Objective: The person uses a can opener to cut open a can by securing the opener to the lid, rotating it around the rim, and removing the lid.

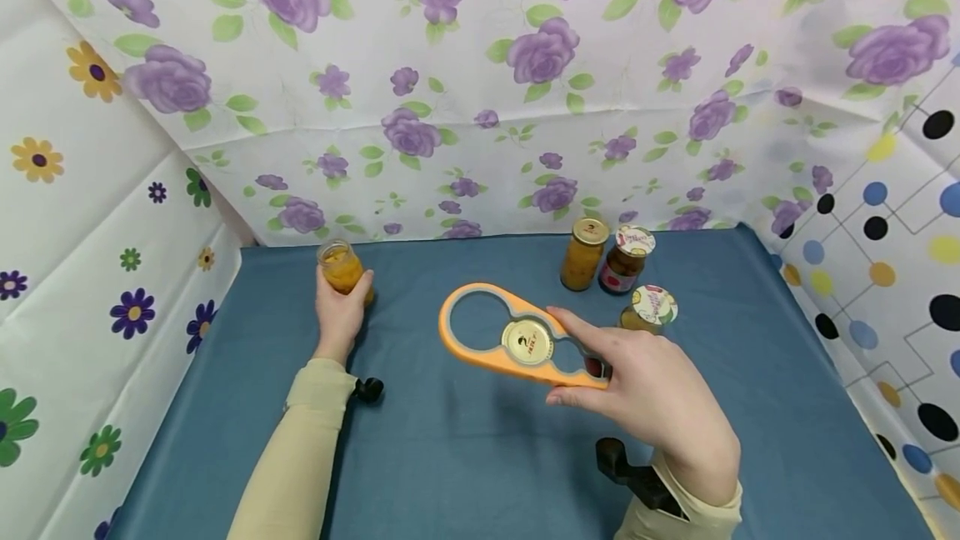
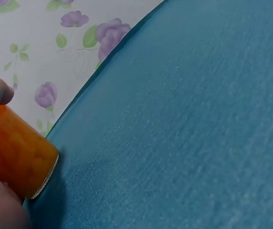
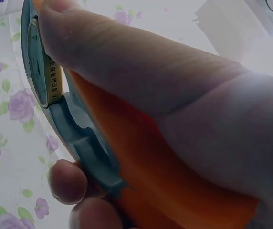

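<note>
At the far left of the cloth, my left hand (image 1: pixel 341 311) grips a glass jar (image 1: pixel 343 269) of yellow-orange pieces, its top without a lid. In the left wrist view the jar (image 2: pixel 24 152) stands with its base at the cloth, thumb and fingers around it. My right hand (image 1: pixel 652 382) holds an orange jar opener (image 1: pixel 459 348) with grey lining, raised over the middle of the table. A gold lid (image 1: pixel 528 341) sits in the opener's middle opening. From the right wrist, the lid (image 3: pixel 46 67) shows edge-on, with fingertips (image 3: pixel 68 181) curled past the opener's edge.
At the back right stand a tall jar (image 1: pixel 582 255) with a gold lid, a dark jar (image 1: pixel 626 259) with a patterned lid, and another jar (image 1: pixel 651 308) partly behind my right hand. Blue cloth (image 1: pixel 450 473) covers the table; flowered sheets (image 1: pixel 480 65) hang around it.
</note>
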A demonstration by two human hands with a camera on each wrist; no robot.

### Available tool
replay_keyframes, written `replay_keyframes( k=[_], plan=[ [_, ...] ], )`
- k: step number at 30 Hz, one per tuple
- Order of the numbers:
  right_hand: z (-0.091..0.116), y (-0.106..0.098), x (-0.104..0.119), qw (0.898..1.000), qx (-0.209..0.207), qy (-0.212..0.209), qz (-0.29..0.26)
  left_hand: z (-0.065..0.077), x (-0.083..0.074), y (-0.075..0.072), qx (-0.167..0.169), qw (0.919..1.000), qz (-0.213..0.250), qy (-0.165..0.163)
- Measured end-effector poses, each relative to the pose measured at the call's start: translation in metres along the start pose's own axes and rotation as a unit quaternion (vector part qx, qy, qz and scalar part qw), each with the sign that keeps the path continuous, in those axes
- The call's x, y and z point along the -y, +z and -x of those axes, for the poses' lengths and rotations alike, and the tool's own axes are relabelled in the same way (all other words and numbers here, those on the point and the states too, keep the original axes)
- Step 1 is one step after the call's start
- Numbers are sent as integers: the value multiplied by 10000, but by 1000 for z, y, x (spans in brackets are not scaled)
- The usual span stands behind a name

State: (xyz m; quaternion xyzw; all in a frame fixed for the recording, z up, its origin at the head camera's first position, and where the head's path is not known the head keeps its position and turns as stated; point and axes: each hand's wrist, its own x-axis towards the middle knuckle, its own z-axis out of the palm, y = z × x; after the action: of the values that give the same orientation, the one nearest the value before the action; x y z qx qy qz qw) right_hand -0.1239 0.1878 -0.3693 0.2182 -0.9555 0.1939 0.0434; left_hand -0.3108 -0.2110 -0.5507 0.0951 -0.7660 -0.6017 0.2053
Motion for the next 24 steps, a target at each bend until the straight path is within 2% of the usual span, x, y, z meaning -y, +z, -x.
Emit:
replay_keyframes(
  k=[10, 24],
  plan=[
    [0, 1, 0, 10000, 28, 23, 36, 1, 0, -3, 210, 9996, -186, -96],
    [2, -1, -2, 10000, 6, 37, 7, 1, 1, -6, 308, 9986, -422, -77]
  ],
)
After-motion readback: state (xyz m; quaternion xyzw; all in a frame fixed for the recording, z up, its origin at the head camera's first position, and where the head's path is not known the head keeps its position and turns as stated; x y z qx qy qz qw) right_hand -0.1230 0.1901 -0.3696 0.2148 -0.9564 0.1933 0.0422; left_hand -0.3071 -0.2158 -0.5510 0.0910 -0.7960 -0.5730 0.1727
